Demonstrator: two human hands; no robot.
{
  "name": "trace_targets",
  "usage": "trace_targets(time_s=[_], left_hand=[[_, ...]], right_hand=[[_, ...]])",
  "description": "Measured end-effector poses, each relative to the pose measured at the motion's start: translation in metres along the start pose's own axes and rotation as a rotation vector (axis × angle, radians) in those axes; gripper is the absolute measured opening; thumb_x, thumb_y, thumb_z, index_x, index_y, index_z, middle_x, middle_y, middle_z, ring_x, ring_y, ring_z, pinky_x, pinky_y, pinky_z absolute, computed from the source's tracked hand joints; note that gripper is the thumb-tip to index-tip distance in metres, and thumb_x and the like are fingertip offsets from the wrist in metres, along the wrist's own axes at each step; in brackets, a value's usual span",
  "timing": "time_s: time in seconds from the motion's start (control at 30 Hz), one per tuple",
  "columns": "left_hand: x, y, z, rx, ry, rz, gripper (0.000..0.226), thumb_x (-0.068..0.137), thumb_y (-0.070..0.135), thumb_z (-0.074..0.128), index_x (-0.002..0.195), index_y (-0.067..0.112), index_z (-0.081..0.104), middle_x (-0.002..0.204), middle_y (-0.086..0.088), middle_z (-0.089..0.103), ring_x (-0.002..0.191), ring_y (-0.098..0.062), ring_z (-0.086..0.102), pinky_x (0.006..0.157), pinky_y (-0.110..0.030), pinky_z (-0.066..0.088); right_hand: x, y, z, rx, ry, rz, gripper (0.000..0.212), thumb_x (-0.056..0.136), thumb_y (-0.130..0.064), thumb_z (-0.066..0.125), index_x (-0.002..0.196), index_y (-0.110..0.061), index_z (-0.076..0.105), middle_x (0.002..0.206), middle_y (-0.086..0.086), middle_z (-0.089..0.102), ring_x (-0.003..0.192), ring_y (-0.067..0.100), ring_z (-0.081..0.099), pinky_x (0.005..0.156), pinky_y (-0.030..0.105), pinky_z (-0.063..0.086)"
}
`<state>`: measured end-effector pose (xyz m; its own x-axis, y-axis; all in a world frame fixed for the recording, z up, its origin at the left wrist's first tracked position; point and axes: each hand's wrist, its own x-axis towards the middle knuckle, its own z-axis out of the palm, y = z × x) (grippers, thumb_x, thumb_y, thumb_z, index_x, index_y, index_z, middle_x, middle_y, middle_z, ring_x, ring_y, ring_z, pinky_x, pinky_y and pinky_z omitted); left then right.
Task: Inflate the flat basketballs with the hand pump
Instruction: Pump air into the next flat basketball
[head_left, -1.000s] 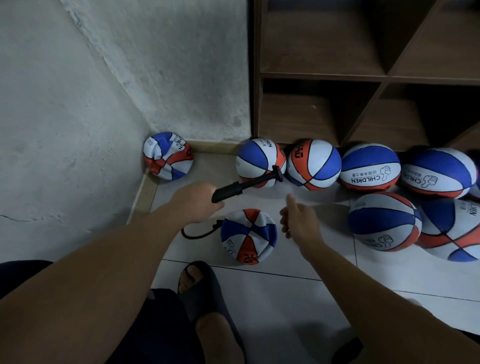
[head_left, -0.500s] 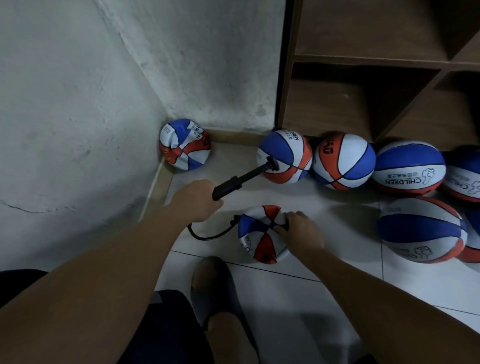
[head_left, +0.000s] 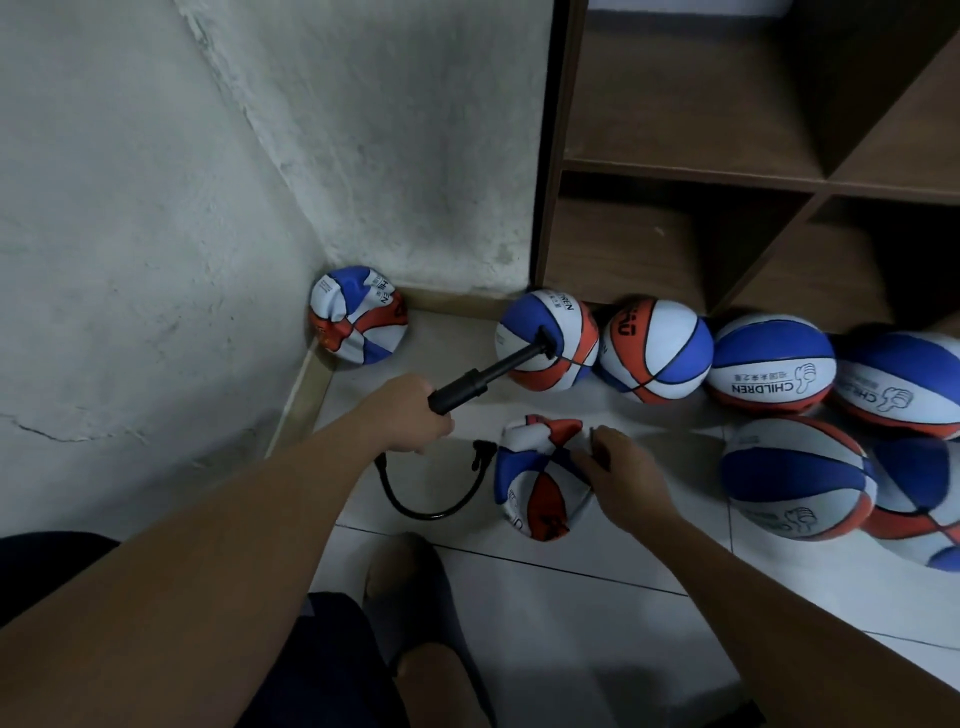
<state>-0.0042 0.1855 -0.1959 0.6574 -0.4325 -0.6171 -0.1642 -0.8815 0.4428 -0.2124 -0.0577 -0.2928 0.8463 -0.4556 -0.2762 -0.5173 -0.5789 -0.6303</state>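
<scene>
The right hand (head_left: 621, 470), which a second ago hung in the air above the floor with nothing in it, has come down onto the flat ball (head_left: 540, 480) and now pinches the crumpled skin at its top right. That ball lies on the floor tiles in front of the person's foot, between the two arms, its panels caved in and folded.

The left hand (head_left: 410, 413) stays wrapped round the barrel of the pump (head_left: 491, 371), which points up and away toward the row of round balls (head_left: 654, 348) along the shelf (head_left: 691, 171). The pump's hose (head_left: 431, 499) loops down over the floor, and its tip rests just beside the flat ball's left edge; whether the needle is seated in the valve I cannot tell, since that spot is dark and small.

So the ball is now steadied, which likely readies it for the needle or for pumping. A second flat ball (head_left: 358, 317) waits in the wall corner.
</scene>
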Motion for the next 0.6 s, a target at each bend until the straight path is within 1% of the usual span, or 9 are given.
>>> trace_targets(time_s=[0.07,0.13,0.2,0.27,0.33,0.4,0.47,0.53,0.6], left_hand=[[-0.009,0.012,0.000,-0.108,-0.024,0.010,0.027,0.096,0.040,0.076,0.109,0.017,0.068,0.082,-0.008,0.078,0.065,-0.010,0.074,0.060,-0.025,0.052],[-0.018,0.027,0.000,-0.217,-0.034,0.030,0.034,0.095,0.048,0.076,0.114,0.022,0.066,0.083,-0.009,0.080,0.063,-0.008,0.072,0.062,-0.026,0.053],[-0.026,0.040,-0.004,-0.300,-0.039,0.055,0.035,0.095,0.053,0.076,0.117,0.027,0.066,0.084,-0.007,0.081,0.066,-0.010,0.070,0.067,-0.029,0.054],[-0.034,0.049,-0.010,-0.365,-0.062,0.082,0.039,0.092,0.057,0.077,0.119,0.030,0.069,0.083,-0.007,0.081,0.072,-0.016,0.069,0.076,-0.037,0.055],[-0.044,0.055,-0.017,-0.416,-0.089,0.099,0.049,0.089,0.060,0.080,0.121,0.026,0.068,0.084,-0.010,0.081,0.073,-0.021,0.068,0.076,-0.042,0.054],[-0.054,0.060,-0.024,-0.462,-0.095,0.089,0.059,0.087,0.063,0.081,0.122,0.020,0.061,0.084,-0.012,0.080,0.072,-0.022,0.066,0.070,-0.040,0.053],[-0.066,0.068,-0.033,-0.492,-0.060,0.093,0.055,0.091,0.058,0.080,0.120,0.016,0.059,0.079,-0.009,0.079,0.067,-0.018,0.065,0.064,-0.035,0.052],[-0.072,0.072,-0.041,-0.486,-0.028,0.103,0.044,0.095,0.050,0.079,0.121,0.017,0.065,0.075,-0.003,0.079,0.059,-0.012,0.065,0.059,-0.031,0.051],[-0.075,0.073,-0.046,-0.462,-0.036,0.120,0.037,0.095,0.048,0.079,0.122,0.024,0.070,0.080,-0.004,0.081,0.063,-0.013,0.068,0.062,-0.032,0.053]], right_hand=[[-0.003,-0.003,-0.013,0.107,0.063,0.019,0.034,0.103,-0.035,0.067,0.079,-0.021,0.048,0.074,0.000,0.056,0.066,0.017,0.053,0.058,0.033,0.041],[-0.004,-0.007,-0.022,0.172,0.109,0.002,0.031,0.103,-0.036,0.068,0.082,-0.019,0.053,0.075,0.001,0.060,0.070,0.020,0.058,0.064,0.039,0.050],[-0.005,-0.012,-0.030,0.228,0.141,-0.037,0.024,0.104,-0.032,0.067,0.085,-0.021,0.057,0.078,-0.001,0.064,0.074,0.020,0.062,0.068,0.041,0.055],[-0.008,-0.020,-0.036,0.283,0.159,-0.083,0.018,0.104,-0.027,0.067,0.088,-0.025,0.060,0.082,-0.003,0.066,0.077,0.018,0.064,0.071,0.039,0.057],[-0.010,-0.022,-0.039,0.321,0.166,-0.091,0.019,0.104,-0.025,0.067,0.087,-0.024,0.059,0.082,-0.001,0.066,0.077,0.021,0.064,0.071,0.041,0.056],[-0.013,-0.024,-0.043,0.330,0.155,-0.090,0.023,0.105,-0.027,0.067,0.085,-0.020,0.057,0.080,0.003,0.065,0.075,0.026,0.062,0.071,0.048,0.056],[-0.016,-0.030,-0.047,0.358,0.140,-0.112,0.019,0.105,-0.029,0.066,0.090,-0.018,0.061,0.082,0.002,0.068,0.077,0.027,0.065,0.074,0.052,0.059],[-0.020,-0.041,-0.053,0.400,0.120,-0.156,0.017,0.106,-0.026,0.065,0.093,-0.014,0.064,0.082,0.002,0.070,0.077,0.025,0.068,0.074,0.052,0.060],[-0.022,-0.053,-0.058,0.449,0.112,-0.190,0.021,0.107,-0.022,0.065,0.092,-0.007,0.063,0.079,0.005,0.068,0.074,0.028,0.066,0.072,0.051,0.058]])
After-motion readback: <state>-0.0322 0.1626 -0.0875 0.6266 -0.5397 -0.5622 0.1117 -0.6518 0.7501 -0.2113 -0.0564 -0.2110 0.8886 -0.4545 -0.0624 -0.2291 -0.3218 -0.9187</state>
